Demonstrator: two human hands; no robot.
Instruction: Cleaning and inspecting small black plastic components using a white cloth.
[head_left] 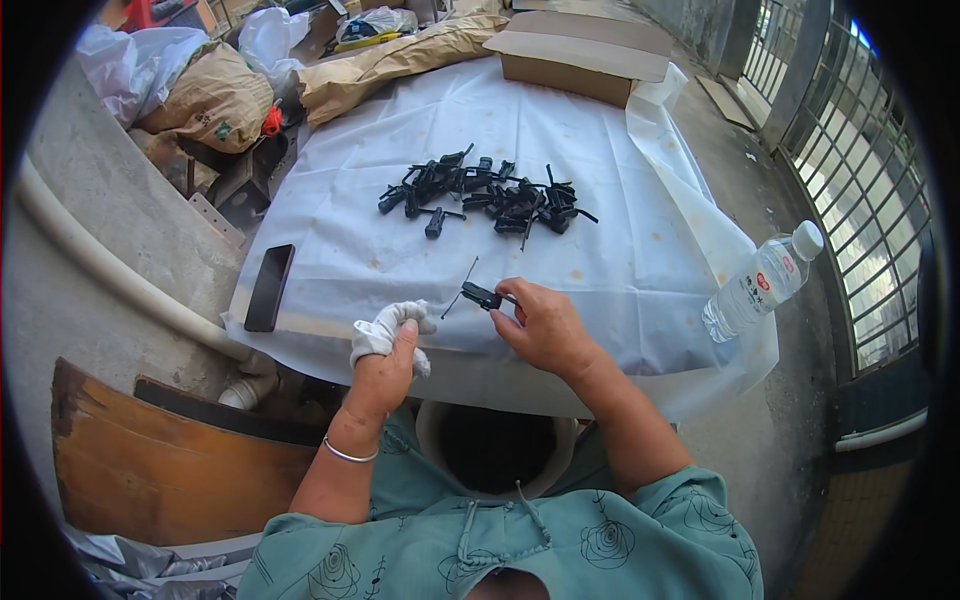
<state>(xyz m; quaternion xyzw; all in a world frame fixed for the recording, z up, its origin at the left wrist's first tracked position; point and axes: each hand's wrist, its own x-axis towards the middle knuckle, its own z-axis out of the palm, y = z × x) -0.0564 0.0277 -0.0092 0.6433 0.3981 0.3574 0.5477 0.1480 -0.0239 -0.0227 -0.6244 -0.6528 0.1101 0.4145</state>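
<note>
The person sits at a table covered with a white plastic sheet (600, 290), both forearms coming up from the near edge. The left hand (385, 365) is closed around a bunched white cloth (385, 328), fingers wrapped under it, thumb across the top; the cloth rests at the sheet's near edge. The right hand (545, 325) grips a small black plastic part (482, 296) between thumb and fingertips, fingers pinched shut on its right end. The part sits just above the sheet, just right of the cloth and not touching it. A thin rod (460, 288) slants beside the part; whether the two are joined cannot be told.

Further out, near the middle of the sheet, lies a loose pile of similar black parts (490, 195), well apart from both hands. A dark phone (269, 287) lies flat at the sheet's left edge. A clear water bottle (762, 282) with a white cap stands tilted at the right edge. An open cardboard box (585, 55) sits at the far end. Filled sacks and bags (215, 95) are heaped at the far left. Below the table's near edge, between the forearms, stands a round bucket (495, 450).
</note>
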